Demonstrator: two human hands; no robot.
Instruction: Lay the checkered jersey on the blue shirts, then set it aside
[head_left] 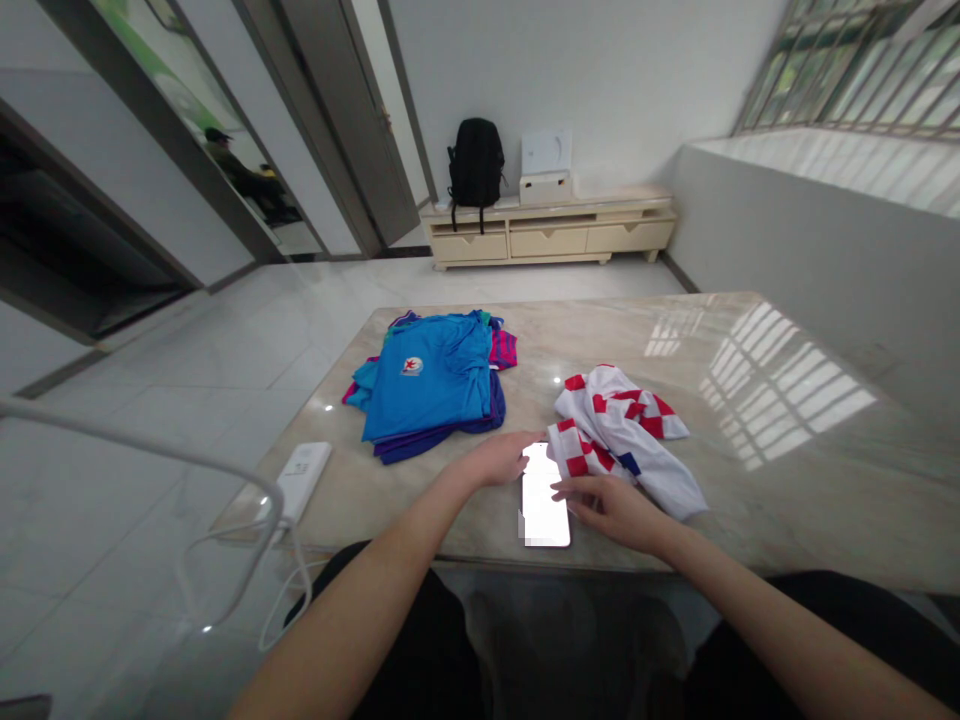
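Observation:
Both my hands rest on a polished marble table (757, 500), with a bright-screened smartphone (541, 495) lying between them. My left hand (491, 460) lies flat, its fingertips at the phone's top edge. My right hand (611, 510) has its fingers at the phone's right edge, against the hem of a crumpled white shirt with red checks (622, 440). Left of my hands sits a stack of folded clothes (427, 385), topped by a blue shirt with a round badge. Purple and pink garments show beneath it.
A white power bank (304, 480) lies near the table's left edge, with a white cable (225, 470) looping past it. A cream low cabinet (547, 240) stands by the far wall, holding a black backpack (475, 165) and a white box (545, 165). A person (236, 170) appears at far left.

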